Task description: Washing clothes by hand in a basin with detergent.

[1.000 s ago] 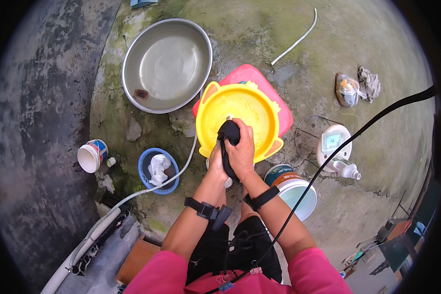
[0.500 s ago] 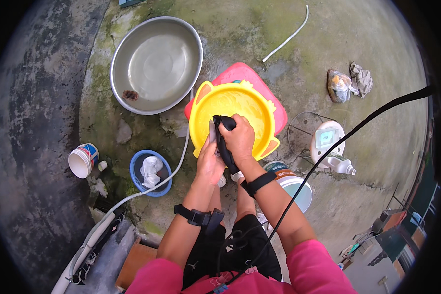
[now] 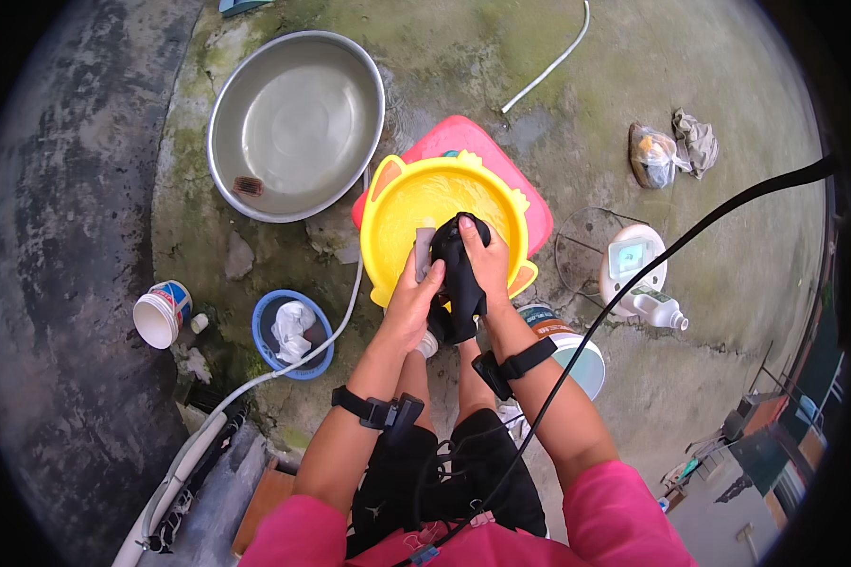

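Note:
My left hand is closed around a flat grey piece, its kind unclear, with the thumb reaching toward a black cloth. My right hand grips that cloth, which looks bunched at the top and hangs down between my hands. Both hands are over the near part of a yellow basin with ear-shaped corners and water inside. The basin rests on a pink stool-like block.
Far left stands a large metal tub with a brown brush in it. A blue basin holds white cloth; a grey hose runs beside it. Right are a bucket, a white stool and a white bottle.
The black cloth has turned and spread out, now hanging lower between my hands. My right hand has shifted right, its thumb on the top. The grey piece shows more clearly in my left.

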`<state>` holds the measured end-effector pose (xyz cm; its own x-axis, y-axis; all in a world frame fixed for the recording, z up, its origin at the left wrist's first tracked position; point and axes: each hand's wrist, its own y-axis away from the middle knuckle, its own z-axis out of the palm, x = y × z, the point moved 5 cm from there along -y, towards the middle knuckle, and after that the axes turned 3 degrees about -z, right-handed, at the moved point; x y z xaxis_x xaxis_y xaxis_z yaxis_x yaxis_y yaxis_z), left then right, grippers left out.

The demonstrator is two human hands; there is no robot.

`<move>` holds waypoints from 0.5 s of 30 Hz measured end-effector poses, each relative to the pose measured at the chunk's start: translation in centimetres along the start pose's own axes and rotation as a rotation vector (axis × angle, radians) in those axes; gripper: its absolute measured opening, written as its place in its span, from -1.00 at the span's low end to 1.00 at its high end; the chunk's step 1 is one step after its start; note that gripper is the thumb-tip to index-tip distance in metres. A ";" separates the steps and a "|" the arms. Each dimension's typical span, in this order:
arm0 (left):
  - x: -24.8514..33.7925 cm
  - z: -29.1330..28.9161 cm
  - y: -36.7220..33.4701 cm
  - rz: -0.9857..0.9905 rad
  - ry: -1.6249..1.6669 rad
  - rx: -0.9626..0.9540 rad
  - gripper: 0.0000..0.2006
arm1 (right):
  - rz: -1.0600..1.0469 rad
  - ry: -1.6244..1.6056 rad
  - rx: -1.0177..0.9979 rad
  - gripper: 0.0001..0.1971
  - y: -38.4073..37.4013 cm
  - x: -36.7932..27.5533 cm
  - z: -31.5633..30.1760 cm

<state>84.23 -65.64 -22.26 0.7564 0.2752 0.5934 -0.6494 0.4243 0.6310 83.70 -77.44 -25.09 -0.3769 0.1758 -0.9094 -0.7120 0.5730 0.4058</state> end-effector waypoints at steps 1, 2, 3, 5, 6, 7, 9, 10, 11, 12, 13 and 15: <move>0.3 -0.4 -0.5 0.002 -0.001 0.004 -0.44 | 0.059 -0.068 -0.118 -0.68 0.1 0.3 0.0; 0.4 -1.2 -1.0 -0.024 -0.191 0.084 -0.42 | 0.118 -0.134 -0.235 -0.65 0.3 0.6 -0.2; 0.6 -1.9 -1.4 -0.050 -0.381 0.162 -0.40 | 0.118 -0.135 -0.237 -0.65 0.4 0.6 -0.8; 2.1 -2.1 -1.6 0.087 -0.303 0.197 -0.42 | 0.391 -0.410 -0.352 -0.55 1.7 -0.2 -0.8; 2.7 -2.5 -1.8 0.187 -0.275 0.209 -0.43 | 0.448 -0.419 -0.432 -0.46 1.4 0.5 -1.4; 3.1 -2.7 -1.9 0.179 -0.281 0.200 -0.44 | 0.482 -0.441 -0.438 -0.43 1.5 -0.2 -2.3; 3.4 -3.4 -1.8 0.076 -0.350 0.259 -0.49 | 0.517 -0.465 -0.443 -0.39 1.8 -0.8 -3.0; 3.3 -3.8 -2.0 0.064 -0.382 0.276 -0.51 | 0.417 -0.327 -0.474 -0.37 1.7 -1.0 -3.2; 3.3 -4.0 -2.1 0.063 -0.384 0.276 -0.51 | 0.316 -0.189 -0.502 -0.33 1.6 -1.2 -3.4; 3.1 -4.4 -2.2 0.042 -0.164 0.272 -0.56 | 0.317 -0.191 -0.501 -0.33 1.6 -1.1 -3.4; 2.9 -4.5 -2.2 0.020 0.057 0.264 -0.61 | 0.328 -0.155 -0.462 -0.33 1.2 -0.9 -3.6; 1.6 -4.6 -2.5 -0.020 0.371 0.139 -0.56 | 0.279 -0.053 -0.274 -0.40 0.5 0.0 -4.0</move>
<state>87.46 -62.32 -25.16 0.7292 0.5722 0.3753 -0.6194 0.3187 0.7175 80.99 -80.34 -24.55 -0.5518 0.3401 -0.7615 -0.7211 0.2642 0.6405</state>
